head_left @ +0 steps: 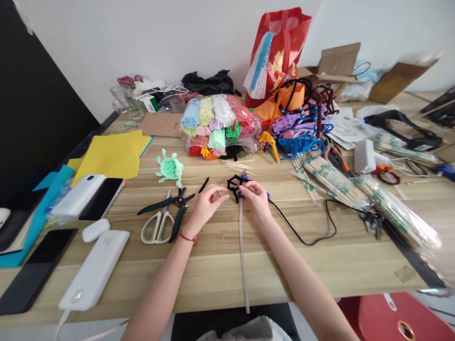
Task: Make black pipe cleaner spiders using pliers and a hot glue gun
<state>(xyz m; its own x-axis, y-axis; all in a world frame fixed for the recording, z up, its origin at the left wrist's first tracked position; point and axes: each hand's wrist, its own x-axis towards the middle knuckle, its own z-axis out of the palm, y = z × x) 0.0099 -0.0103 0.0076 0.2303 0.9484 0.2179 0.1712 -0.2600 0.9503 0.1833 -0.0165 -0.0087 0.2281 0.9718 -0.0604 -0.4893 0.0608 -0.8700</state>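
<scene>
The right hand (258, 201) had its thumb and forefinger pinched on the right edge of a black fuzzy shape (233, 188), a bent outline with a short stem pointing down. Those fingertips covered part of that edge, so its full form could not be made out. The shape lay between the two hands, just beyond the left fingertips. The left hand (209, 204) was half curled, thumb and forefinger near each other; whether they touched each other or gripped anything thin was impossible to tell.

Behind and below the right fingers sat a blue tool (244, 176), largely hidden by the shape and the hand, only bits of blue showing. A translucent rod (242, 246) ran from beneath the right fingers toward the person, and a black cord (309, 243) trailed off to their right.

Left of the left fingers lay white-handled scissors (147, 230) and green-handled pliers (177, 225), overlapping, so where one crossed the other was unclear. A short black piece (204, 184) lay just beyond the left knuckles. Farther out, past the fingertips, thin wooden sticks (236, 166) blurred together. Both forearms were cut off by the bottom edge.
</scene>
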